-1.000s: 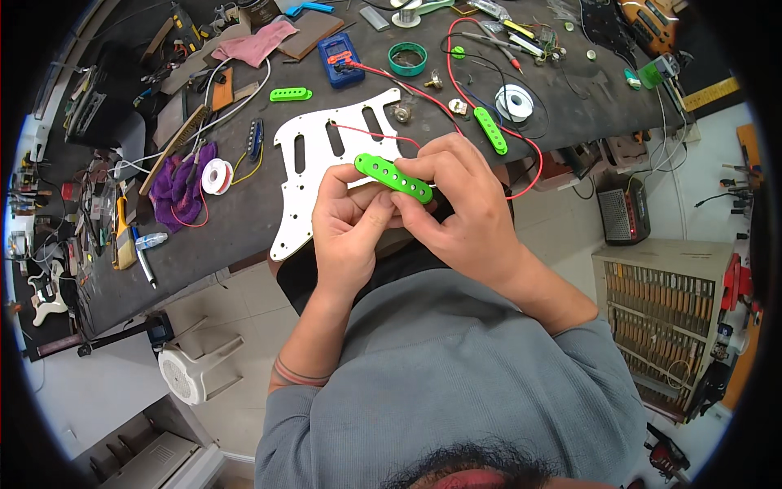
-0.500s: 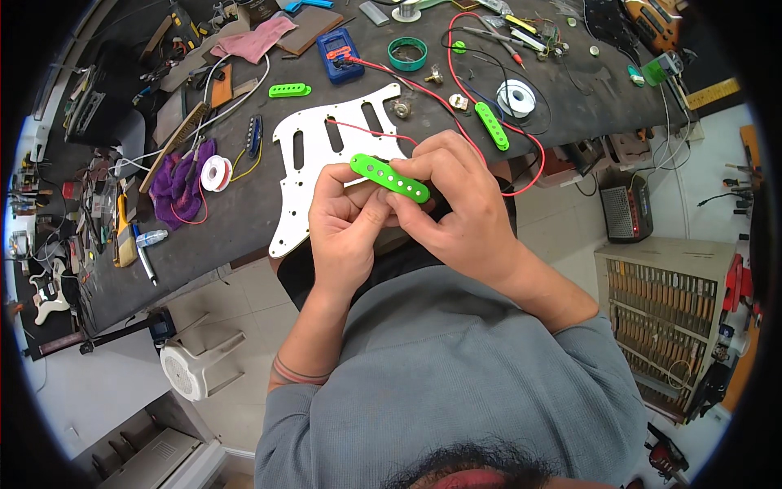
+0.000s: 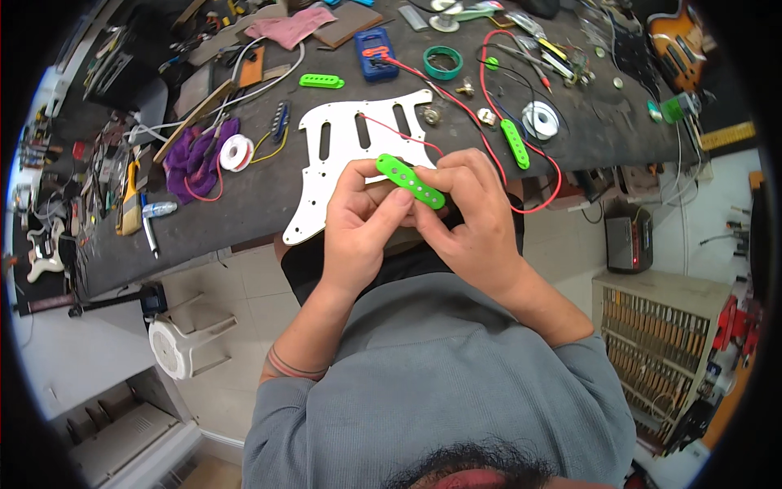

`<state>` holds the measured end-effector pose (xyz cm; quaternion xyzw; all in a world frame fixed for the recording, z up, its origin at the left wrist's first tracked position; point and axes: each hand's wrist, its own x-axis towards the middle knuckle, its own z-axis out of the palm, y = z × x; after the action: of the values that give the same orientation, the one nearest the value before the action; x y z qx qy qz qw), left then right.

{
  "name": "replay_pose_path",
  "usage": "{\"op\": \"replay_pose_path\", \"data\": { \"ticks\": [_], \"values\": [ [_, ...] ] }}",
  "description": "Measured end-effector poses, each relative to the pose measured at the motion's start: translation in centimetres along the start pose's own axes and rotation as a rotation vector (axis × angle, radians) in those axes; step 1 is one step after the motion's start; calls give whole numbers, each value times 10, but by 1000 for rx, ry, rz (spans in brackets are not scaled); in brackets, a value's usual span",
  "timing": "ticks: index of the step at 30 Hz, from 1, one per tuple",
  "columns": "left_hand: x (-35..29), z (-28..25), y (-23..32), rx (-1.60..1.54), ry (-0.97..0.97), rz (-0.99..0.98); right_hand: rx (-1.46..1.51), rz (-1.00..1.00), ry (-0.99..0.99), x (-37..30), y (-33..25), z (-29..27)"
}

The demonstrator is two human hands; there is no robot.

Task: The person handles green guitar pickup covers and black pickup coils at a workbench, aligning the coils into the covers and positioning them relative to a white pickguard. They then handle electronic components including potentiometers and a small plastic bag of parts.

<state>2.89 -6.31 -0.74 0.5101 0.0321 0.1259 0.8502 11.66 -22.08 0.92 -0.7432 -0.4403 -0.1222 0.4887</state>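
Observation:
Between my two hands, above the table's front edge, is a bright green guitar pickup with a row of round pole pieces along its face. My left hand closes on its left side, the thumb lying on the cover's edge. At the other end, my right hand pinches the pickup with thumb and forefinger. Its underside is hidden by my fingers. A white guitar pickguard with three slots lies just beyond my hands, a red wire running across it. Two more green pickup covers, one on the left and one on the right, rest on the table.
Behind the pickguard lie a blue multimeter with red leads and a green tape ring. A red wire spool and purple cloth are at left; a white spool is at right. A white stool stands below.
The head view has shifted, so the table items sit further right. My left thumb has moved up onto the pickup's cover. Both hands still hold the pickup.

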Motion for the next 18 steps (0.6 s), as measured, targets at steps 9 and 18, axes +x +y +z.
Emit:
{"op": "replay_pose_path", "data": {
  "ticks": [9,18],
  "values": [
    [-1,-12,12,-5,57,5,-26,-75,27,13,-3,21],
    [2,-38,29,-13,221,59,40,-93,-81,46,-16,38]
  ]
}}
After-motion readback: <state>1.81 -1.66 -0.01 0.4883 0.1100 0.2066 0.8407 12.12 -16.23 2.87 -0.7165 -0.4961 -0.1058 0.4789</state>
